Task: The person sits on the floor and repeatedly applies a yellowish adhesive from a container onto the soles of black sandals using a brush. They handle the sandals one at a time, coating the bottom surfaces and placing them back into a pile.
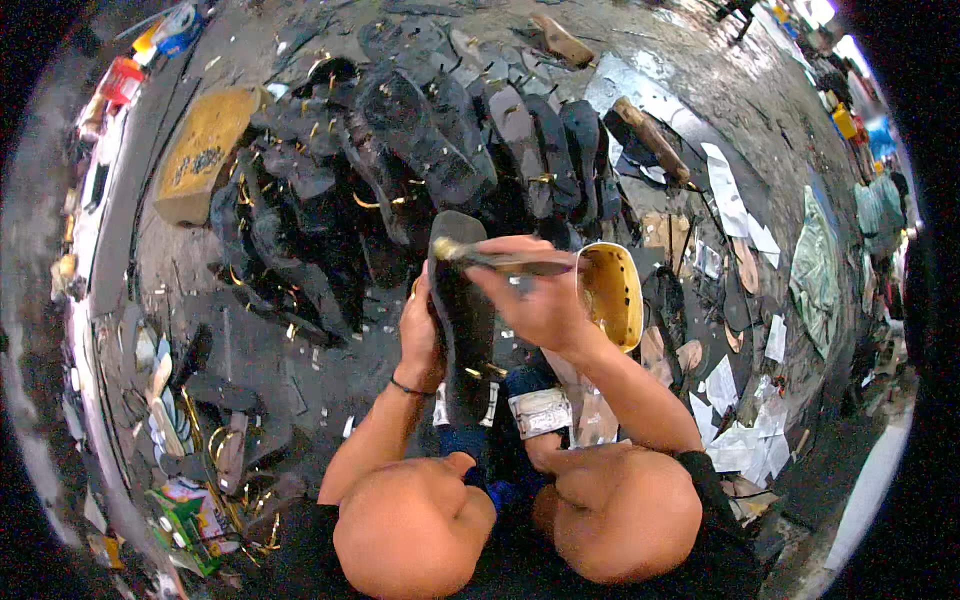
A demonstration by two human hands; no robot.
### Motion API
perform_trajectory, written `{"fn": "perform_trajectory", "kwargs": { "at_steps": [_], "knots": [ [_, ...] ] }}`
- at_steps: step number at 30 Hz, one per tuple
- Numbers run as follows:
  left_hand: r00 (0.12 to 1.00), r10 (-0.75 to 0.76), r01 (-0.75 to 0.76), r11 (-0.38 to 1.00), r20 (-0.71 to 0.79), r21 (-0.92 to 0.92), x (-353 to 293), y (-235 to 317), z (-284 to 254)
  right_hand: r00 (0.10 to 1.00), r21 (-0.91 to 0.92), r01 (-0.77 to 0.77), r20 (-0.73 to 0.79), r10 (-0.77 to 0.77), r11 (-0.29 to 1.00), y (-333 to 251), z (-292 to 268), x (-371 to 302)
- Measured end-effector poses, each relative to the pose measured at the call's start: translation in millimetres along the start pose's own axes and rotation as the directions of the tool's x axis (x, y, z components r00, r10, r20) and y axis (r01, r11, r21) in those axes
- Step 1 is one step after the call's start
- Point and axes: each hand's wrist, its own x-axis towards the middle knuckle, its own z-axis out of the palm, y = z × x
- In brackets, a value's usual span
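A long dark shoe sole point(467, 320) stands upright over my lap, its toe end pointing away from me. Along its left edge, my left hand point(421, 335) is closed on it, with a dark band at the wrist. In my right hand point(535, 305), slightly blurred, is a brush point(446, 249); its pale bristle end lies over the upper part of the sole. Just right of that hand sits a yellow tub point(632, 300), stained dark inside. Small brass-coloured pieces show near the sole's lower end.
Beyond my hands lies a heap of dark soles point(415, 130) with brass-coloured bits. A yellow block point(215, 125) holding small dark pieces is at the left. To the right are a wooden piece point(652, 140), paper scraps point(740, 440) and a greenish crumpled sheet point(815, 270).
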Motion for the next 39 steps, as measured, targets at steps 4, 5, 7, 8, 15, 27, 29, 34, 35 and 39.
{"fn": "perform_trajectory", "kwargs": {
  "at_steps": [4,5,7,8,15,27,29,34,35,39],
  "knots": [
    [0.998,0.033,-0.033,0.999,-0.052,0.005,-6.6,-4.1,-3.1,0.99,-0.123,0.046,-0.128,-0.062,0.991,16.1,-5.3,11.9],
    [0.998,0.061,-0.061,0.998,-0.025,0.003,-1.8,-7.6,-8.9,0.985,-0.082,-0.004,-0.175,-0.01,0.997,19.5,-8.4,9.4],
    [0.993,0.112,-0.112,0.994,0.033,0.001,9.2,-10.6,-22.2,0.995,0.046,-0.097,0.028,0.095,0.994,8.1,6.1,-19.5],
    [0.993,0.089,-0.082,0.993,-0.081,0.084,6.7,-5.8,-8.9,1.0,0.053,-0.006,0.02,0.005,0.999,3.0,5.4,-18.2],
    [0.975,0.215,-0.21,0.974,-0.06,0.088,-1.0,8.6,17.1,0.999,-0.015,0.036,-0.009,-0.036,0.999,-10.1,0.9,-25.9],
    [0.887,0.447,-0.407,0.875,-0.116,0.261,-3.5,4.4,31.3,0.86,0.231,-0.372,-0.279,0.428,0.899,42.6,-9.7,6.8],
    [0.904,0.42,-0.359,0.851,-0.085,0.384,4.6,-10.5,-5.8,0.868,0.574,-0.401,-0.01,0.496,0.714,15.2,28.6,-20.0],
    [0.96,-0.274,0.275,0.961,-0.063,0.013,-60.8,-5.9,-30.2,0.705,0.787,-0.532,0.207,0.678,0.313,33.0,-25.3,-1.5],
    [0.95,-0.311,0.311,0.95,-0.04,0.006,-69.9,-5.5,-27.0,0.686,0.83,-0.506,0.222,0.693,0.235,35.2,-34.0,2.9],
    [0.924,-0.36,0.372,0.925,0.127,-0.085,-73.4,-5.9,-27.5,0.65,0.852,-0.516,0.32,0.689,0.091,31.6,-24.7,-5.9]
  ]
}}
